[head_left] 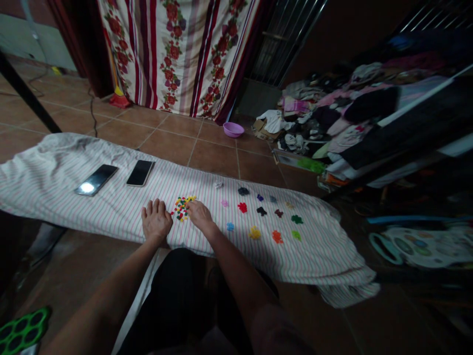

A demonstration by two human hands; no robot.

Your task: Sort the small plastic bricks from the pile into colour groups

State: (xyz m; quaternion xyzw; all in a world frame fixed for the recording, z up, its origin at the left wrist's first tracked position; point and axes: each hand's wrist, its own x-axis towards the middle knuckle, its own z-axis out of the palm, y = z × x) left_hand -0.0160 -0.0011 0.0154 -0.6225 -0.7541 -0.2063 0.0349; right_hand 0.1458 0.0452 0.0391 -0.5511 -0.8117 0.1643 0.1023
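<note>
My left hand lies flat on the striped cloth, fingers spread, just left of a mixed pile of small pieces in red, yellow, green and white. At the pile's right edge, my right hand has its fingers bent down together at the pieces; whatever is between the fingertips is too small to make out. To the right lie several small heaps sorted by colour, among them a red heap, a yellow heap, an orange heap, a black heap and a dark green heap.
Two phones, a silvery one and a black one, rest on the cloth at the left. Beyond the cloth, a purple basin stands on the tiled floor. Piled clothes fill the far right. A green-rimmed object shows at lower left.
</note>
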